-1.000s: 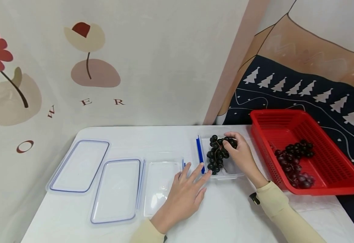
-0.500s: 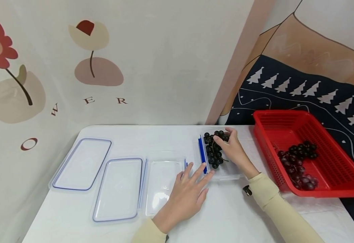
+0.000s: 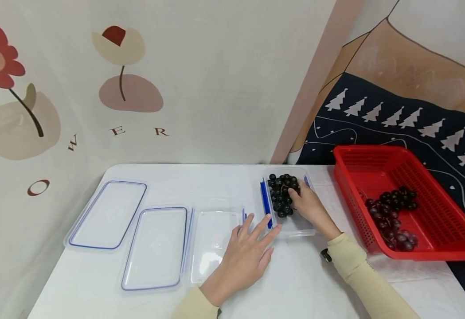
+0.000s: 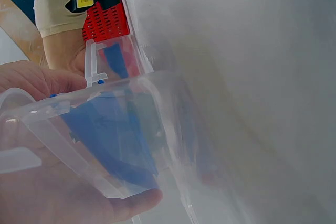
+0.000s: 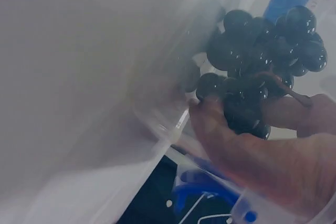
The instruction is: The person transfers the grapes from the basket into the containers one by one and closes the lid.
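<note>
A bunch of black grapes (image 3: 281, 199) lies inside the right clear plastic container (image 3: 301, 231), which has blue clip flaps. My right hand (image 3: 311, 208) reaches into this container and holds the bunch at its right side. In the right wrist view the thumb and a finger (image 5: 215, 121) are on either side of several grapes (image 5: 262, 51), close to the stem. My left hand (image 3: 245, 261) lies palm down with spread fingers, overlapping the middle clear container (image 3: 216, 217). Its fingertips are right at the right container's left flap (image 3: 266, 204).
To the left lie two clear lids (image 3: 106, 215) (image 3: 155, 248) with blue seals. At the right stands a red basket (image 3: 345, 199) with more dark grapes (image 3: 389, 215) in it. A patterned wall (image 3: 216, 88) rises behind the white table (image 3: 296, 283).
My right hand has moved the bunch toward the back of the container, then slid down along its right side. The left hand has stayed nearly still.
</note>
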`<state>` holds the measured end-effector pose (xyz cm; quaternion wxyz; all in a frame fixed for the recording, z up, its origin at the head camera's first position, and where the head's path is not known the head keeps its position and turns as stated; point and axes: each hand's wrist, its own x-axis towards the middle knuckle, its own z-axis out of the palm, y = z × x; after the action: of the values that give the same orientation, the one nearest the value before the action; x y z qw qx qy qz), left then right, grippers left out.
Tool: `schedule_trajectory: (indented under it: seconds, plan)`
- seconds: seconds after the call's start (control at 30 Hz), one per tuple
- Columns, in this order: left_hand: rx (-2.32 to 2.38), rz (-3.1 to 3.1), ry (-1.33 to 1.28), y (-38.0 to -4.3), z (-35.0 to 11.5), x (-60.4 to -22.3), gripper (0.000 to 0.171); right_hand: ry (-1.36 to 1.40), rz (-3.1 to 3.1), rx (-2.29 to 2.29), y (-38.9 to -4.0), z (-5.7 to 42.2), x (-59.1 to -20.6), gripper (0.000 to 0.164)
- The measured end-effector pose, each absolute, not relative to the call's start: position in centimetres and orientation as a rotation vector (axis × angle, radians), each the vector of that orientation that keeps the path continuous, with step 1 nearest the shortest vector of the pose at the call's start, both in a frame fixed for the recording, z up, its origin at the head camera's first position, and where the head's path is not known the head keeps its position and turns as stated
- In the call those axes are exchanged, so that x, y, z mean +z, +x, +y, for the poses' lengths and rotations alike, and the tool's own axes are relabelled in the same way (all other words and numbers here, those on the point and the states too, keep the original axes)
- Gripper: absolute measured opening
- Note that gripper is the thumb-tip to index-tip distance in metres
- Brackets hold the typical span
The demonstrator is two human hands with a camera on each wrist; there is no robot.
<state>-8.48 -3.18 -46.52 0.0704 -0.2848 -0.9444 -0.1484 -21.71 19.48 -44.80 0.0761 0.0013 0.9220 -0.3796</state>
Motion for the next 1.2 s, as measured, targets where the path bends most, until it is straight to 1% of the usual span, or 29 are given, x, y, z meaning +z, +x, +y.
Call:
schedule_trajectory:
  seconds: [0.2,0.3,0.47,0.57,0.73,0.9,1.2]
  plan:
    - [-0.466,-2.852,-0.858,-8.4,-3.2,-46.4,0.055,0.067,2.721,-1.279,-21.6,19.0,-44.7,0.067]
    - [-0.48,-2.861,-0.864,-8.4,-3.2,-46.4,0.055,0.104,2.556,-1.426,-21.2,18.7,-44.5,0.073]
    - [-0.5,-2.87,-0.856,-8.5,-3.2,-46.3,0.056,0.102,2.333,-1.562,-21.1,18.4,-43.6,0.092]
    - [-0.513,-2.879,-0.852,-8.5,-3.2,-46.3,0.056,0.122,2.244,-1.611,-21.3,18.5,-43.4,0.097]
    - [-0.505,-2.888,-0.858,-8.5,-3.2,-46.2,0.057,0.135,2.171,-1.66,-21.9,18.8,-44.0,0.093]
    - [-0.5,-2.88,-0.853,-8.5,-3.2,-46.1,0.058,0.124,2.277,-1.58,-22.0,18.9,-44.2,0.089]
    - [-0.49,-2.882,-0.862,-8.4,-3.3,-46.2,0.059,0.067,2.443,-1.436,-21.1,19.3,-43.8,0.09]
